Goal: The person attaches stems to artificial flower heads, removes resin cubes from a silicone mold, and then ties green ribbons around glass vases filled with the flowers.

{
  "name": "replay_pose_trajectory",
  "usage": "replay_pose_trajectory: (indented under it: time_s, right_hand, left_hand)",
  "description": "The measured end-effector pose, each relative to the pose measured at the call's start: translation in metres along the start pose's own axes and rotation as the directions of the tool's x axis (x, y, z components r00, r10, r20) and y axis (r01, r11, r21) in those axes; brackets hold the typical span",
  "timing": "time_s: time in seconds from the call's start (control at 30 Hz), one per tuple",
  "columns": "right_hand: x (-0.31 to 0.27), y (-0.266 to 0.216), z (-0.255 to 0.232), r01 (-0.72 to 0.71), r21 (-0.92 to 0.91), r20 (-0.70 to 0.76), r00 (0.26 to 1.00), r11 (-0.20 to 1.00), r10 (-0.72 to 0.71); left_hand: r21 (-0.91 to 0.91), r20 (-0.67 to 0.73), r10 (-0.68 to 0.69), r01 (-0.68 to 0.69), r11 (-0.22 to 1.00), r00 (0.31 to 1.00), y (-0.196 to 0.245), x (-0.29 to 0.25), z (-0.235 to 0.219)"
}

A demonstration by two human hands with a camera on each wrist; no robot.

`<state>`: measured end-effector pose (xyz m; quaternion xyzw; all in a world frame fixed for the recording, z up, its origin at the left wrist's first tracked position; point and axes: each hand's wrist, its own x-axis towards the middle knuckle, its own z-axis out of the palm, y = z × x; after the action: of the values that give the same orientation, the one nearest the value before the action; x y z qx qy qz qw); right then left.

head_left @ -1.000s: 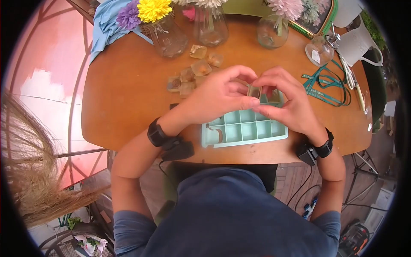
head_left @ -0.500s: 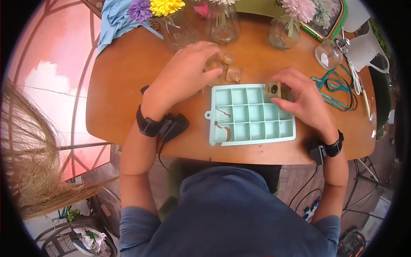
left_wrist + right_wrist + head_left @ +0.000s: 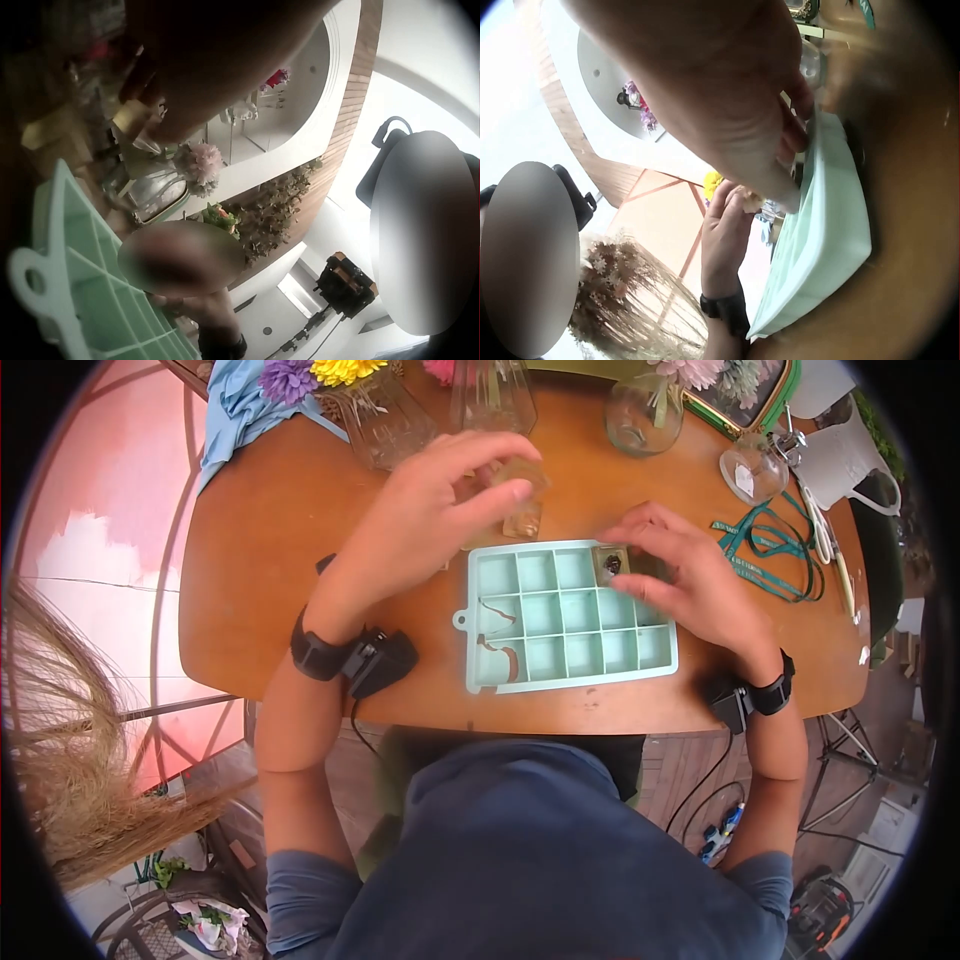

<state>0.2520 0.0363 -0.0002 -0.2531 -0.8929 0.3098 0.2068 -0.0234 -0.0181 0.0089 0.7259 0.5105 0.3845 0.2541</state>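
A mint-green compartment tray [image 3: 540, 685] lies on the wooden table, its left-hand cells torn so that brown shows through. Up and left of it, my left hand [image 3: 420, 510] grips a see-through amber cube [image 3: 522, 478] between thumb and fingers; the left wrist view shows a yellowish cube [image 3: 131, 116] at the fingertips. My right hand [image 3: 690, 575] is over the tray's far right corner. Its thumb and forefinger pinch a clear cube with a dark inset [image 3: 612, 565], which sits at a back-row cell. In the right wrist view the fingers [image 3: 799, 127] reach over the tray's rim.
Another amber cube [image 3: 522, 520] lies behind the tray, partly behind the left hand. Glass vases [image 3: 495, 405] with flowers stand along the back. To the right are a teal ribbon [image 3: 770, 555], scissors [image 3: 822, 545], a glass bottle [image 3: 752, 465] and a white pitcher [image 3: 845, 460].
Both hands were together over the tray, then parted. My left hand went to the cubes at the back left and took one; my right hand lowered the dark-inset cube to the back row.
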Motion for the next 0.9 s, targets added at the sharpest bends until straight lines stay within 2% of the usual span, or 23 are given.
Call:
replay_pose_trajectory:
  time_s: [0.1, 0.2, 0.3, 0.4, 0.67, 0.77, 0.87, 0.9]
  right_hand:
    - [0.002, 0.006, -0.003, -0.004, -0.094, 0.082, 0.997, 0.996, 0.012]
    - [0.003, 0.005, -0.004, -0.01, -0.097, 0.085, 0.996, 0.995, 0.019]
    - [0.004, -0.003, -0.003, -0.163, -0.021, 0.068, 0.984, 0.986, 0.164]
    - [0.004, -0.006, 0.002, 0.019, 0.077, -0.096, 0.995, 0.997, -0.011]
    - [0.003, -0.008, 0.008, 0.018, 0.111, -0.036, 0.999, 0.994, -0.014]
    - [0.004, -0.011, 0.012, 0.024, 0.105, -0.033, 0.999, 0.994, -0.021]
    - [0.006, -0.013, 0.016, 0.043, 0.043, -0.001, 0.999, 0.998, -0.043]
    - [0.007, -0.013, 0.016, 0.049, 0.006, 0.014, 0.999, 0.999, -0.049]
  left_hand:
    - [-0.213, 0.156, -0.126, 0.158, 0.964, 0.98, 0.012, -0.002, 0.005]
    - [-0.445, 0.205, -0.103, 0.186, 0.876, 0.973, 0.006, -0.005, 0.02]
    - [-0.483, 0.307, -0.067, 0.216, 0.849, 0.949, 0.008, -0.005, 0.028]
    - [-0.498, 0.34, -0.012, 0.19, 0.846, 0.941, 0.007, -0.008, 0.034]
    - [-0.54, 0.341, 0.021, 0.177, 0.823, 0.94, 0.003, -0.008, 0.04]
    - [-0.161, 0.25, 0.008, 0.033, 0.986, 0.968, 0.009, -0.006, 0.016]
    - [0.174, 0.166, -0.093, 0.064, 0.983, 0.982, 0.006, -0.005, -0.024]
    - [0.238, 0.17, -0.062, 0.02, 0.971, 0.984, 0.002, -0.008, -0.029]
